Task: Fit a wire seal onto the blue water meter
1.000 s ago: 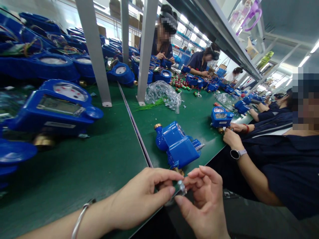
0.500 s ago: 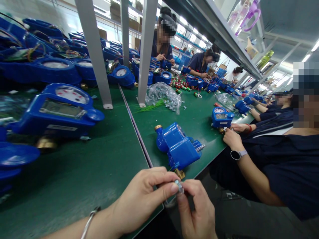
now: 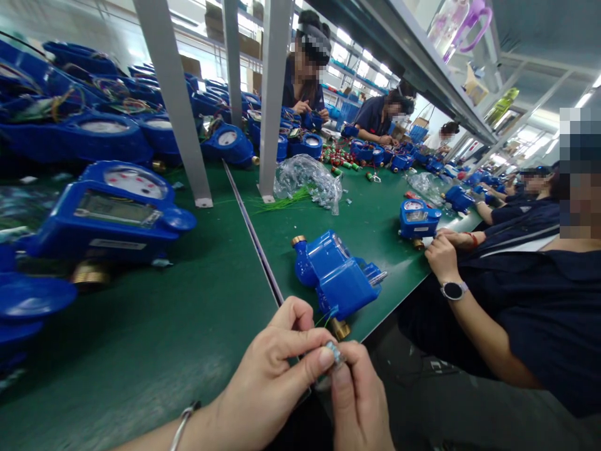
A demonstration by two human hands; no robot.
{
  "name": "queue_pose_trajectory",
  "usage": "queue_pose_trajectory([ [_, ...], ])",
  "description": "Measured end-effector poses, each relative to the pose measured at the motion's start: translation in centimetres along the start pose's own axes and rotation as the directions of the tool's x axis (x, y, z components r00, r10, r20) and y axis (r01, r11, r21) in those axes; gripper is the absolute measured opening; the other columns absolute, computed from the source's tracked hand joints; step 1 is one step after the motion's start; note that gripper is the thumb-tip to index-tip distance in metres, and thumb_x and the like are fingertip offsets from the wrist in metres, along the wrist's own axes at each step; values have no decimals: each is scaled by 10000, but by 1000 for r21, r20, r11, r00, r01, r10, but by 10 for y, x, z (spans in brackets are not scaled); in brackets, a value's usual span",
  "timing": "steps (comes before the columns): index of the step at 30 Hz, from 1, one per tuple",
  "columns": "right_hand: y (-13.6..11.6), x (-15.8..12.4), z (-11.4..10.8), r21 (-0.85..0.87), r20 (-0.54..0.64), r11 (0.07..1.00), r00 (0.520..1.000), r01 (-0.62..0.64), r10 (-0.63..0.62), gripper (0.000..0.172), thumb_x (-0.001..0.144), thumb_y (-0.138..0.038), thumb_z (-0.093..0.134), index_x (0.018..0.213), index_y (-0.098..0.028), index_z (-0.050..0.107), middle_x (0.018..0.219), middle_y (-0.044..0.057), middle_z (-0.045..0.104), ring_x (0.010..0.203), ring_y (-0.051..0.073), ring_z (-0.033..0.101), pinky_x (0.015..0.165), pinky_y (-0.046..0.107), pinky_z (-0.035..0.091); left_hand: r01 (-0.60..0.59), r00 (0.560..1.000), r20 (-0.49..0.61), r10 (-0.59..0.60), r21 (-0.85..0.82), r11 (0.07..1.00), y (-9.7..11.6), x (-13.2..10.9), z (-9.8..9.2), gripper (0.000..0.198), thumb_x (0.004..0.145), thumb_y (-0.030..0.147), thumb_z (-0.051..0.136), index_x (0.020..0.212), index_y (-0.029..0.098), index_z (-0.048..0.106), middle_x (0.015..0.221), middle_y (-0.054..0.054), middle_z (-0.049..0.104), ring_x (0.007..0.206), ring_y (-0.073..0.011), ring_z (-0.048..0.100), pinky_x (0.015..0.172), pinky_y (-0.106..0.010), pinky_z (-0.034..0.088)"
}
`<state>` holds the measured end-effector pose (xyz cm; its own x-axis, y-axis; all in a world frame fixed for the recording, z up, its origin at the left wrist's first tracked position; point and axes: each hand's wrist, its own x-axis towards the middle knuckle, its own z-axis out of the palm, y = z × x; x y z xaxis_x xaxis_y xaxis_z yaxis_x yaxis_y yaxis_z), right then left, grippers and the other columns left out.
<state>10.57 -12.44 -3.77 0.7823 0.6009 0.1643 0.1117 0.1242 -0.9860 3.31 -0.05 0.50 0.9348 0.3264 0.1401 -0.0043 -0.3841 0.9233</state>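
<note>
In front of the table edge, my left hand (image 3: 277, 363) and my right hand (image 3: 357, 394) meet, thumb and finger of each pinching one small translucent bluish plastic seal (image 3: 335, 354). Fingertips hide much of it. Just beyond lies a blue water meter (image 3: 340, 275), tipped on its side, with brass threaded ends. One brass end (image 3: 341, 328) is right behind my fingers. A thin green wire (image 3: 325, 320) shows between that meter and my left hand.
More blue meters (image 3: 126, 210) stand on the left and in a pile behind. Metal posts (image 3: 270, 106) rise from the green table (image 3: 211, 300). A plastic bag (image 3: 310, 181) lies by green wires (image 3: 291, 199). A co-worker's hand (image 3: 441, 257) is at another meter (image 3: 417, 219) on the right.
My right hand has shifted slightly down and left, and a left finger has lifted into a bend. Both hands still pinch the seal. The tipped meter has stayed in place.
</note>
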Motion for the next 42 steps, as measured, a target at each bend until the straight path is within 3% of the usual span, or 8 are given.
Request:
queue_pose_trajectory([
  [7,-1,4,4,148,225,926,924,-347,310,402,900,-487,362,619,-209,435,395,-82,258,326,84,244,353,217,267,-10,1000,5,10,-27,1000,0,1,1,312,914,339,474,694,190,636,852,2,386,851,-135,445,778,-208,405],
  [13,3,-4,6,-254,-110,959,981,125,-157,294,877,-467,460,851,-216,611,766,53,603,719,165,544,688,290,423,-2,1000,-9,2,-11,1000,-1,-1,1,303,907,349,485,696,183,626,853,2,376,817,-126,449,741,-200,412],
  [19,6,7,4,329,417,785,827,-524,377,349,895,-461,304,646,-230,385,374,-94,232,301,84,176,341,218,215,-22,1000,-18,21,-38,999,-3,-1,0,303,911,338,480,699,200,647,844,3,388,834,-129,446,770,-195,407],
  [22,13,2,5,126,75,977,984,-172,163,279,887,-445,423,803,-205,537,577,-3,532,489,118,480,485,234,386,1,999,-37,-2,-24,1000,-4,-1,-1,318,907,346,483,685,180,637,845,0,383,806,-126,448,743,-199,413],
  [26,17,-2,4,-290,-114,938,966,190,-231,203,874,-389,501,883,-217,609,783,52,617,740,165,577,702,287,439,9,998,-70,-10,-6,1000,-4,-2,1,327,900,364,487,682,167,630,839,-4,381,773,-125,447,691,-201,423],
  [32,2,15,-1,369,451,747,810,-553,376,282,878,-424,376,684,-221,400,406,-110,201,338,70,130,369,208,179,-38,999,-17,39,15,999,-5,2,-1,264,899,343,496,762,214,682,860,-6,407,847,-135,468,793,-214,426],
  [37,14,11,-14,-218,145,969,986,113,-83,245,924,-304,384,726,-191,477,597,-20,445,539,101,410,519,229,295,-33,991,-127,46,105,994,-8,5,-7,265,859,415,534,965,200,649,916,-26,512,824,-151,523,738,-227,435],
  [42,23,6,-19,-585,302,550,789,596,-535,141,876,-115,387,933,-182,496,705,34,523,644,157,481,628,282,367,122,982,87,-167,378,917,-5,5,-1,534,940,462,288,551,156,487,563,7,474,521,-114,446,519,-222,316],
])
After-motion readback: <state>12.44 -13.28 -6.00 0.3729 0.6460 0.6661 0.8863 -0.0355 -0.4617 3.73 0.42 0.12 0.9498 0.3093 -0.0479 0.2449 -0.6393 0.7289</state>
